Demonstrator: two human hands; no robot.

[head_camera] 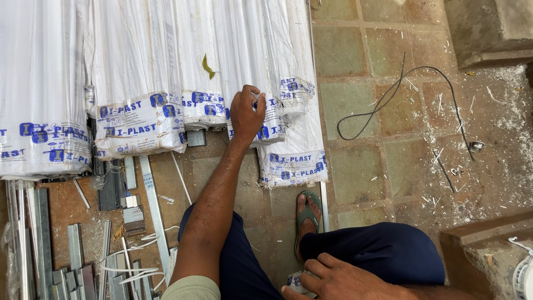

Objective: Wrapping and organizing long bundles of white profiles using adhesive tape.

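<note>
Plastic-wrapped bundles (pixel 250 66) of long white strips lie side by side on the tiled floor (pixel 355 166), and the left hand (pixel 247 114) reaches to the end of one, fingers (pixel 256 101) pinching a small dark object against the wrap; a steady grip close to the wrapper's edge looks wisest. The right hand (pixel 338 278) rests by the knee, fingers curled over something mostly cut off at the frame's edge, and what the left pinches is too small to identify.

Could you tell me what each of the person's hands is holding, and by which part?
The left hand pinches the printed end of a white plastic-wrapped bundle. The right hand rests on the knee; whether it grips the small packet cannot be told.
</note>
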